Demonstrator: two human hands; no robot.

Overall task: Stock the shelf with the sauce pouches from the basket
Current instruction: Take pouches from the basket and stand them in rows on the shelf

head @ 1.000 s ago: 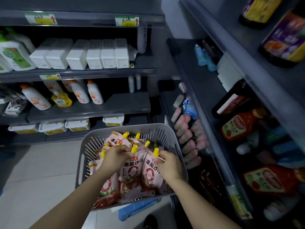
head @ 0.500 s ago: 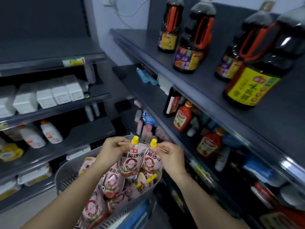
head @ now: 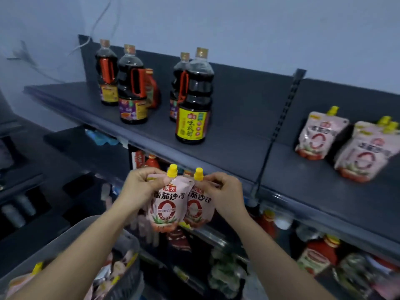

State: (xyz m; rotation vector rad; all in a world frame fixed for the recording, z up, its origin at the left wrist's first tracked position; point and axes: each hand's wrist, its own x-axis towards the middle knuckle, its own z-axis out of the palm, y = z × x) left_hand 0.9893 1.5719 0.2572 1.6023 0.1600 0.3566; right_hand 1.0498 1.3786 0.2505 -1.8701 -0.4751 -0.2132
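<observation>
In the head view, the left hand (head: 140,187) pinched the top corner of the left pouch (head: 166,204) and the right hand (head: 225,191) pinched the right pouch (head: 198,207). Both pouches hung upright, yellow caps up, at centre frame just below the front edge of the shelf (head: 238,148). The stocked pouches (head: 318,137) leaned at the right of the frame, so the bare boards beside them lay up and rightward, nearer the right hand. The basket (head: 65,241) sat lower left.

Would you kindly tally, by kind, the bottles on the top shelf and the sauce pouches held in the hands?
Bottles on the top shelf: 5, one partly hidden
Held sauce pouches: 2
Total: 7
</observation>
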